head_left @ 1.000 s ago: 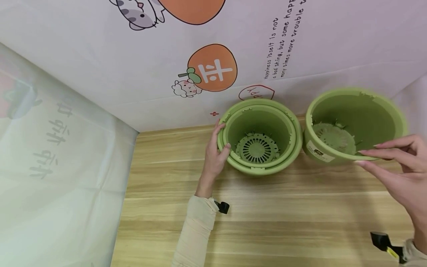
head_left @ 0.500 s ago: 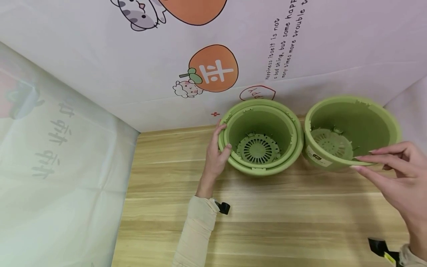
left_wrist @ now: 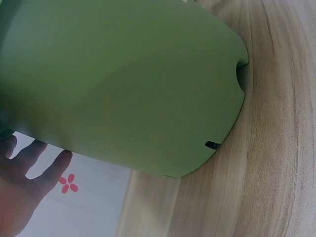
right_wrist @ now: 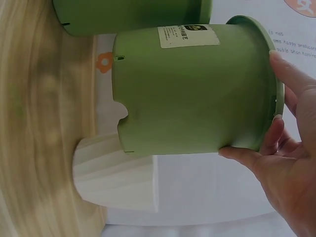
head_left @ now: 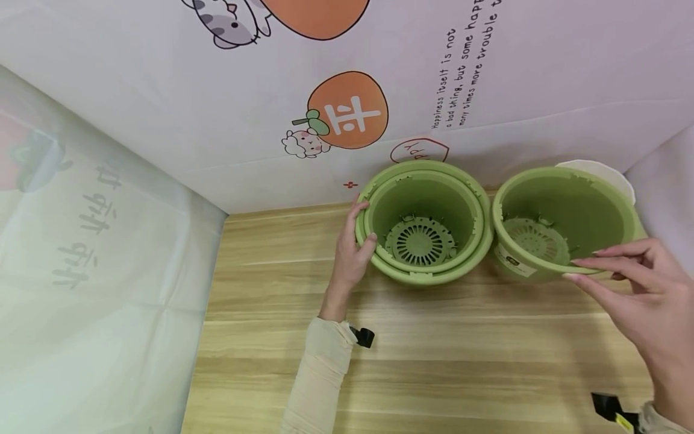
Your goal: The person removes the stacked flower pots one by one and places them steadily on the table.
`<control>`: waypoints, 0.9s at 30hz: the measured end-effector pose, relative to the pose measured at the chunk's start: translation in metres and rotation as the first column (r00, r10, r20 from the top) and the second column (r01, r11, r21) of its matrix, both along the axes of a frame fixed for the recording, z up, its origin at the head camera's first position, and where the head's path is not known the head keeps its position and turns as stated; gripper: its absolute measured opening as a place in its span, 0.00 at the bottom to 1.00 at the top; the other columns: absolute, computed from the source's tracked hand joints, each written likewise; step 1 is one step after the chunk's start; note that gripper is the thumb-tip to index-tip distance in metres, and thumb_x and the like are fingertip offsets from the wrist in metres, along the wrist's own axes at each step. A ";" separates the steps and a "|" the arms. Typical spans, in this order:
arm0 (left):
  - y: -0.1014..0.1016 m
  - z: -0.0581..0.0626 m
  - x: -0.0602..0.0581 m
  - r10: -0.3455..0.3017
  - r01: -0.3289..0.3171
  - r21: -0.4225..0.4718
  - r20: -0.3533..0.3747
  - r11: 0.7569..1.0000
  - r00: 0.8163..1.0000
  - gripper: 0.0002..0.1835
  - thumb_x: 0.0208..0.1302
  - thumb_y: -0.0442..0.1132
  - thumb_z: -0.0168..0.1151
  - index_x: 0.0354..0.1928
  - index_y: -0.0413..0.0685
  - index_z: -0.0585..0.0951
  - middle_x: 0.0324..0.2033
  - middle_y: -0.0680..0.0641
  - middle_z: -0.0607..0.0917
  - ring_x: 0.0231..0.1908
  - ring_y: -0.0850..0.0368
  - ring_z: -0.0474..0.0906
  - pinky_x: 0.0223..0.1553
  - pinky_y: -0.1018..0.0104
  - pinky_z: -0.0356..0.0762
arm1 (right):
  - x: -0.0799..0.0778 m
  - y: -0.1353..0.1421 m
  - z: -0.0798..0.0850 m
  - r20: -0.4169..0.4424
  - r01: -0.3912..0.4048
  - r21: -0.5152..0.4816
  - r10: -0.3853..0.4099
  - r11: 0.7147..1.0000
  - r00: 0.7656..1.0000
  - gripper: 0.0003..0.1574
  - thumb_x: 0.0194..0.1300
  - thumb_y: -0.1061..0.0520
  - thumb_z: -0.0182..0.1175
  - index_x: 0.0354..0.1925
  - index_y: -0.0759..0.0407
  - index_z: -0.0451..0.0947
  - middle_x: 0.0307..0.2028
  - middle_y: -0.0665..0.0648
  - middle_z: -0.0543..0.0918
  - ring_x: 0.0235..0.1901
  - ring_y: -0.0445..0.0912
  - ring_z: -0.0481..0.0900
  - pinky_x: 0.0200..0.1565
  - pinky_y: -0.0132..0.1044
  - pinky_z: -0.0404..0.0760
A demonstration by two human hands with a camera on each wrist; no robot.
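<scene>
Two green plastic flowerpots stand nested at the middle of the table, the inner pot [head_left: 434, 193] with a slotted base and the outer pot [head_left: 420, 279] around it. My left hand [head_left: 351, 253] holds their rims on the left side, thumb over the edge. At the right, a third green flowerpot [head_left: 569, 196] with a white label is pinched at its near rim by my right hand [head_left: 647, 295]. In the right wrist view this pot [right_wrist: 192, 94] hangs tilted above the table. The left wrist view shows the outer pot's wall [left_wrist: 128, 84] and notched bottom.
A white ribbed pot [right_wrist: 116, 173] stands on the table behind the lifted one, its rim [head_left: 618, 178] partly hidden in the head view. The wooden table [head_left: 434, 367] meets a printed cloth [head_left: 228, 120] at the back and another cloth at the left.
My right hand has moved the third flowerpot left and toward me, bringing it close beside the nested pair. The white pot's rim has come into view behind it. My left hand stays put.
</scene>
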State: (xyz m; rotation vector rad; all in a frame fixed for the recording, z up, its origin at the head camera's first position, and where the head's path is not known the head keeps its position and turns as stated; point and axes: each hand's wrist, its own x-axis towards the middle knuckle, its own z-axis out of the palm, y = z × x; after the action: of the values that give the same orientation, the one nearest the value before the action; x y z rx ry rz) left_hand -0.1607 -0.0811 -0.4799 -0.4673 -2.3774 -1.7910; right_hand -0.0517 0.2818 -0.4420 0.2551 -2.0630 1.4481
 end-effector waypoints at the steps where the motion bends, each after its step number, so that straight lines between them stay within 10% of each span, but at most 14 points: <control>1: 0.000 0.000 0.000 0.000 0.000 -0.001 0.002 1.000 1.000 0.34 0.56 0.28 0.53 0.68 0.35 0.65 0.76 0.39 0.55 0.73 0.41 0.56 0.71 0.43 0.54 | 0.001 0.001 -0.002 0.011 0.005 0.006 -0.005 1.000 1.000 0.16 0.49 0.67 0.77 0.26 0.81 0.82 0.39 0.55 0.79 0.41 0.40 0.74 0.39 0.19 0.72; 11: 0.000 -0.001 0.000 -0.005 0.004 0.006 0.014 1.000 1.000 0.33 0.57 0.29 0.53 0.68 0.34 0.65 0.76 0.39 0.54 0.73 0.42 0.56 0.68 0.48 0.62 | 0.001 0.013 -0.031 0.102 0.039 -0.007 -0.038 0.999 0.994 0.13 0.39 0.82 0.72 0.28 0.80 0.83 0.40 0.58 0.78 0.36 0.40 0.72 0.39 0.21 0.71; 27: 0.000 -0.002 0.000 0.002 -0.002 0.003 0.006 1.000 1.000 0.34 0.57 0.29 0.53 0.68 0.35 0.65 0.76 0.39 0.55 0.73 0.43 0.55 0.70 0.49 0.59 | 0.001 0.004 -0.026 0.013 -0.011 -0.118 0.013 0.993 1.000 0.14 0.45 0.74 0.75 0.26 0.85 0.80 0.38 0.60 0.76 0.39 0.42 0.73 0.40 0.21 0.70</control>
State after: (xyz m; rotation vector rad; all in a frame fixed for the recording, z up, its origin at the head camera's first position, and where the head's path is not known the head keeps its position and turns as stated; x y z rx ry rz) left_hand -0.1609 -0.0814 -0.4815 -0.4598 -2.3784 -1.7975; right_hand -0.0509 0.2855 -0.4682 0.2106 -1.9812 1.5769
